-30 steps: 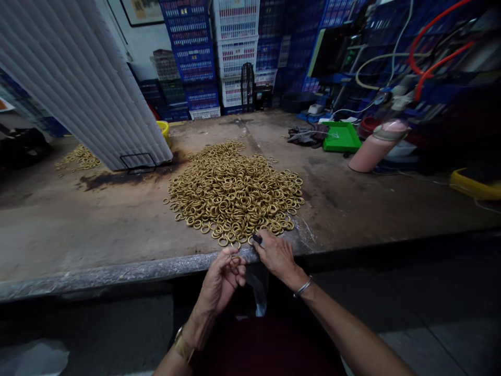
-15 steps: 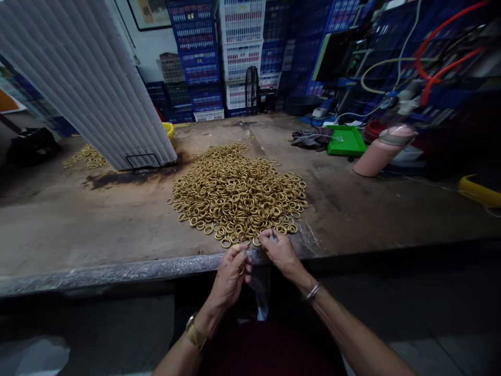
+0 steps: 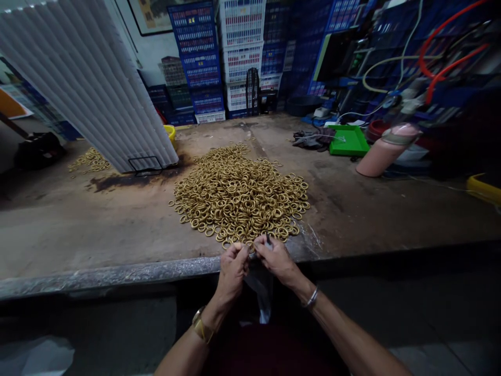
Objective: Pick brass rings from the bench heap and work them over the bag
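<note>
A heap of gold-coloured rings [image 3: 242, 193] is spread over the worktable near its front edge. My left hand [image 3: 234, 269] is at that edge, thumb and fingers pinched together. A gold-coloured ring showed in its fingers a moment ago, and they mostly hide it now. Close beside it, my right hand [image 3: 277, 261] is closed on a small dark tool [image 3: 268, 239], whose tip sticks up between the fingers; its kind is too small to tell. The two sets of fingertips nearly meet, just in front of the nearest rings.
A tall ribbed white panel stack [image 3: 102, 89] stands at left, near a smaller pile of rings [image 3: 91, 160]. At right are a green tray [image 3: 348, 141] and a pink bottle [image 3: 385, 151]. Stacked crates [image 3: 240, 57] line the back. Plastic film wraps the table's front edge [image 3: 117, 272].
My hands have drawn together. The right has moved slightly left and the left has turned, so the ring in its fingers is no longer plainly seen. The view has shifted slightly.
</note>
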{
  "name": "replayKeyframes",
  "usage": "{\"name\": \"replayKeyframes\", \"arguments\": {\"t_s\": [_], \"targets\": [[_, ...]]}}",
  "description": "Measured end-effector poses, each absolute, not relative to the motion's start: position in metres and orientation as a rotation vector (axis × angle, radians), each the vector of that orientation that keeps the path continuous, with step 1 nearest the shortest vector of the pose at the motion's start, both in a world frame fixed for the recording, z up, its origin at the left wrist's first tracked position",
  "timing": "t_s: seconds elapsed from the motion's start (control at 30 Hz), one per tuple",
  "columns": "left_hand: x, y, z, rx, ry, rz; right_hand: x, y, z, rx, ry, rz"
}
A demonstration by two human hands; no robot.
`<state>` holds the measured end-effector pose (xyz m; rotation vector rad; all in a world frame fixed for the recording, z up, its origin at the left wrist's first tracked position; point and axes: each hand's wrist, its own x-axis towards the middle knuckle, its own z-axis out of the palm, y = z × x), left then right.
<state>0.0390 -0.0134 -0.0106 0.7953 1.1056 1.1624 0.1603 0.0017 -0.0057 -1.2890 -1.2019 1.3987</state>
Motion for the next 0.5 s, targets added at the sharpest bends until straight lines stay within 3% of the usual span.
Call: {"name": "replayKeyframes", "arguments": {"t_s": [0.23, 0.5], "targets": [[0.029, -0.013, -0.006, 0.673, 1.003, 1.038, 0.161, 0.004, -0.004, -1.261, -1.612, 1.093], [0.026, -0.006, -0.006, 0.167, 0.784, 0.805, 0.16, 0.006, 0.003, -1.221, -1.599, 1.211]]}}
